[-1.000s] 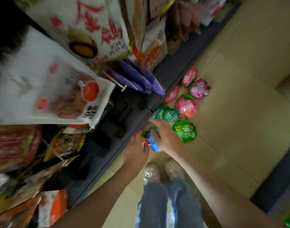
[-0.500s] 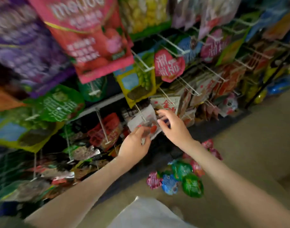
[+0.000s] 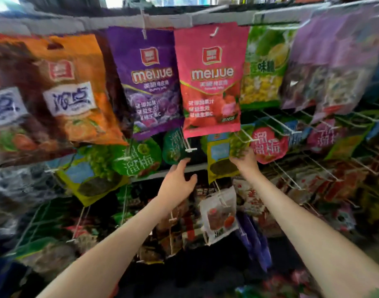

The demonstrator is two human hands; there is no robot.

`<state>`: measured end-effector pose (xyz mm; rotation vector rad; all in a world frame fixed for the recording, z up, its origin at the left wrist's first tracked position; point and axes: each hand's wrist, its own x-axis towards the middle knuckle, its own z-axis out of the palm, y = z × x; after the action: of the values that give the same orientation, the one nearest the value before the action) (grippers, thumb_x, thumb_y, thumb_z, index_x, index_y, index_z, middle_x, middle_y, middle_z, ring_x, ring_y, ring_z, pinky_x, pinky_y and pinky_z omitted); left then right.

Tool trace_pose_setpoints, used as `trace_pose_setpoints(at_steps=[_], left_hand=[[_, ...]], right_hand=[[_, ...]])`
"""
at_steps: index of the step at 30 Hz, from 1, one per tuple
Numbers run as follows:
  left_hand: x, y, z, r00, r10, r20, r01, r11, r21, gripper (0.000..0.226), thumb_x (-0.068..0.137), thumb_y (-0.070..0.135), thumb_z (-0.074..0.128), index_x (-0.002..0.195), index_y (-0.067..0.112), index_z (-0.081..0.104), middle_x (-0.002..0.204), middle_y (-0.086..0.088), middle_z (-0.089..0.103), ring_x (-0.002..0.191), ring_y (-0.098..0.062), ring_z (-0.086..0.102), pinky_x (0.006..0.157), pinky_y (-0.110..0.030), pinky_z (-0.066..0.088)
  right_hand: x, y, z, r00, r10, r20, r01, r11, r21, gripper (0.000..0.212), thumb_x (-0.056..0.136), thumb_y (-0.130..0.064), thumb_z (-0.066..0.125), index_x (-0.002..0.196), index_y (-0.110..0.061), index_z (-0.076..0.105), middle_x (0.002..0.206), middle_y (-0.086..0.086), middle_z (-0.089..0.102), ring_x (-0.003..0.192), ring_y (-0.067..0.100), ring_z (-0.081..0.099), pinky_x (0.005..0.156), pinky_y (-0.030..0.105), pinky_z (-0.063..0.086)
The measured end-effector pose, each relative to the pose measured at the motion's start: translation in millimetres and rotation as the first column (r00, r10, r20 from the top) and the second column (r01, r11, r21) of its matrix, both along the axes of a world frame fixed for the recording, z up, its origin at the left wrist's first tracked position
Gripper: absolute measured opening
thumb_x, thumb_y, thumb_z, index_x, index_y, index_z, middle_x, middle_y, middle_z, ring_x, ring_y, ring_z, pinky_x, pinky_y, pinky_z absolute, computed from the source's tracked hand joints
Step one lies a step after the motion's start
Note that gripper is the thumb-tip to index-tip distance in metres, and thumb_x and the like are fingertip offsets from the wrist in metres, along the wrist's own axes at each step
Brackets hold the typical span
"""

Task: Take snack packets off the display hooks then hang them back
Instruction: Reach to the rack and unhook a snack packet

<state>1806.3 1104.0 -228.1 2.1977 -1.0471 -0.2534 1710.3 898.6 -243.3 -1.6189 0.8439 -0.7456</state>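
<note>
Right hand [image 3: 246,163] pinches the yellow-green packet [image 3: 219,166] at its upper right corner, beside a middle-row hook [image 3: 244,138]; whether its hole is on the hook, I cannot tell. Left hand [image 3: 176,183] spread, empty, just below the dark green packet [image 3: 174,147]. I'd keep the top edge flat and slide straight along the hook.

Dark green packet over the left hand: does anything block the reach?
Nothing visible does. The left hand is open right below the dark green packet; the hook tip juts out at its right edge.

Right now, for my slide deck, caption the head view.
Right hand grips a yellow-green hanging packet; open left hand reaches up beside it.
</note>
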Motion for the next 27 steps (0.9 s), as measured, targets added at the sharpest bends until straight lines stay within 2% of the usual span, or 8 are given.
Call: trace_pose_setpoints(at_steps=[4, 9, 13, 15, 18, 21, 24, 27], left_hand=[[8, -16, -25, 0.998, -0.058, 0.016, 0.058, 0.998, -0.022, 0.06, 0.092, 0.036, 0.053, 0.145, 0.033, 0.024, 0.142, -0.01, 0.038, 0.111, -0.024, 0.055, 0.085, -0.028, 0.045], [8, -23, -38, 0.999, -0.049, 0.016, 0.049, 0.999, -0.009, 0.065, 0.092, 0.033, 0.053, 0.147, 0.033, 0.018, 0.146, -0.011, 0.033, 0.084, -0.017, 0.051, 0.077, -0.03, 0.049], [4, -25, -33, 0.999, -0.034, -0.005, 0.034, 0.999, -0.007, 0.066, 0.092, 0.032, 0.053, 0.148, 0.033, 0.017, 0.149, -0.01, 0.03, 0.094, -0.026, 0.057, 0.078, -0.029, 0.049], [2, -25, -28, 1.0, -0.03, -0.011, 0.03, 1.0, -0.007, 0.066, 0.093, 0.031, 0.053, 0.148, 0.033, 0.017, 0.149, -0.011, 0.029, 0.098, -0.028, 0.058, 0.076, -0.026, 0.046], [1, -27, -19, 1.0, -0.031, -0.005, 0.031, 1.0, -0.001, 0.067, 0.092, 0.029, 0.053, 0.147, 0.036, 0.015, 0.15, -0.012, 0.027, 0.096, -0.029, 0.059, 0.076, -0.026, 0.046], [1, -34, -12, 1.0, -0.027, 0.017, 0.026, 1.0, 0.012, 0.069, 0.092, 0.026, 0.053, 0.148, 0.036, 0.015, 0.149, -0.013, 0.028, 0.103, -0.029, 0.057, 0.08, -0.026, 0.044], [-5, -43, -8, 0.999, -0.034, 0.019, 0.034, 0.999, 0.013, 0.069, 0.092, 0.024, 0.052, 0.148, 0.034, 0.014, 0.149, -0.012, 0.027, 0.102, -0.028, 0.056, 0.082, -0.028, 0.045], [-13, -49, -6, 0.999, -0.039, 0.02, 0.038, 0.999, 0.011, 0.067, 0.093, 0.025, 0.052, 0.148, 0.032, 0.015, 0.15, -0.013, 0.025, 0.1, -0.029, 0.058, 0.081, -0.029, 0.046]], right_hand=[[14, -74, -37, 0.998, -0.055, -0.04, 0.054, 0.998, -0.019, 0.085, 0.071, -0.02, 0.075, 0.141, -0.022, 0.027, 0.14, 0.005, 0.045, 0.124, 0.024, 0.047, 0.102, 0.048, 0.042], [16, -70, -20, 0.994, -0.053, -0.095, 0.057, 0.998, 0.039, 0.069, 0.085, -0.004, 0.06, 0.144, -0.018, 0.028, 0.144, 0.007, 0.036, 0.128, 0.028, 0.04, 0.097, 0.036, 0.037], [16, -74, -22, 0.999, -0.011, -0.044, 0.017, 0.992, 0.126, 0.055, 0.085, -0.005, 0.061, 0.132, -0.021, 0.039, 0.135, 0.004, 0.045, 0.113, 0.022, 0.047, 0.097, 0.038, 0.04], [17, -78, -15, 0.999, -0.03, 0.037, 0.026, 0.994, 0.104, 0.07, 0.084, -0.003, 0.064, 0.139, -0.024, 0.026, 0.136, 0.0, 0.04, 0.118, 0.019, 0.043, 0.096, 0.034, 0.037], [24, -85, 4, 1.0, -0.026, 0.012, 0.028, 0.989, -0.144, 0.091, 0.08, -0.005, 0.07, 0.147, -0.029, 0.014, 0.156, 0.002, 0.013, 0.141, 0.023, 0.016, 0.112, 0.044, 0.025], [32, -88, 8, 0.973, -0.055, -0.225, -0.042, 0.914, -0.403, 0.067, 0.084, -0.016, 0.068, 0.14, -0.027, 0.034, 0.156, 0.011, 0.008, 0.142, 0.033, 0.006, 0.113, 0.05, 0.017], [35, -89, 2, 0.97, -0.198, -0.139, 0.087, 0.822, -0.563, 0.032, 0.085, -0.008, 0.06, 0.116, -0.013, 0.055, 0.14, 0.02, 0.031, 0.129, 0.038, 0.028, 0.104, 0.047, 0.031], [23, -85, 3, 0.977, -0.212, -0.034, 0.158, 0.817, -0.554, 0.025, 0.083, 0.004, 0.052, 0.102, -0.009, 0.062, 0.127, 0.017, 0.042, 0.116, 0.034, 0.039, 0.097, 0.041, 0.037]])
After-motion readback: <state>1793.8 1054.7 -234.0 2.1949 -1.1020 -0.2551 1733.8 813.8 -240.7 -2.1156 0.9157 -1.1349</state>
